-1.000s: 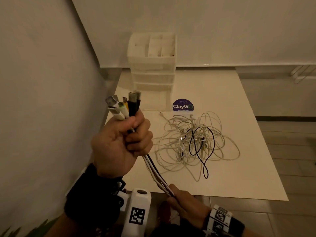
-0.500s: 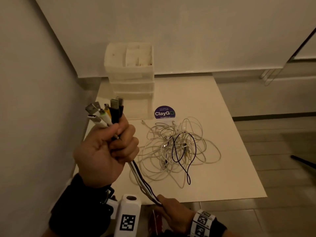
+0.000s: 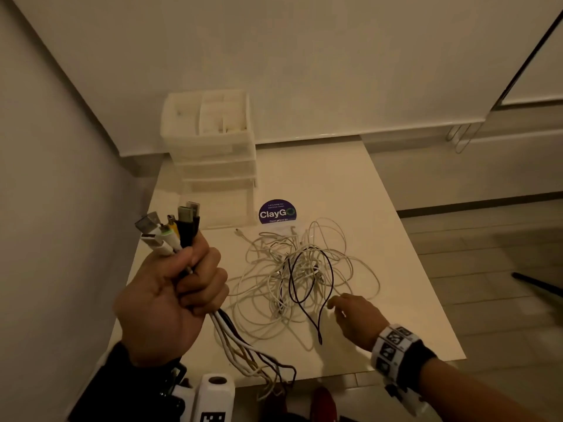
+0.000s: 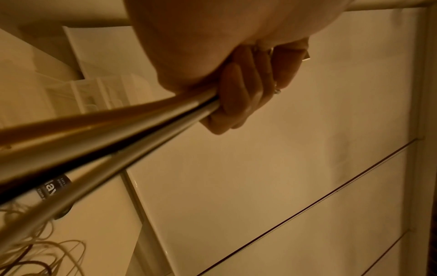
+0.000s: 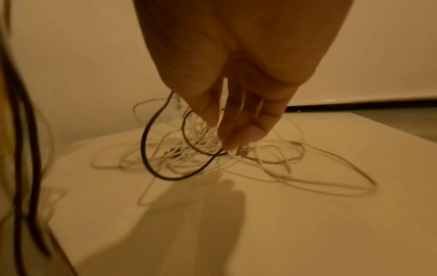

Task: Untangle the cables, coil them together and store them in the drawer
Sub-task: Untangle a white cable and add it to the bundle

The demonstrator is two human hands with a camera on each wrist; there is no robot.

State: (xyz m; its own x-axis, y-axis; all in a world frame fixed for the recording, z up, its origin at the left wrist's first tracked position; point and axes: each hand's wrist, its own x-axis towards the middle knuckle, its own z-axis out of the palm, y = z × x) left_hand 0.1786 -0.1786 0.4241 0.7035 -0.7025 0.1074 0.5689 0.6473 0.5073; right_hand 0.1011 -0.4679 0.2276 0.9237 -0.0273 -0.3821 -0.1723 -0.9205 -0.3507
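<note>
My left hand grips a bundle of cable ends, white, yellow and black plugs sticking up above the fist. The bundle's cords hang from the fist over the table's front edge. A tangle of white cables with one black cable lies on the white table. My right hand hovers at the tangle's right front side, fingers loosely extended toward it, holding nothing. A white drawer unit stands at the table's back left, its drawers closed.
A purple round ClayGo sticker lies on the table beside the drawer unit. Walls close in on the left and behind. Tiled floor lies to the right, with a dark rod on it.
My right hand let go of the hanging cords near the table's front edge and moved up and right to the tangle. The left hand keeps its grip on the plug ends.
</note>
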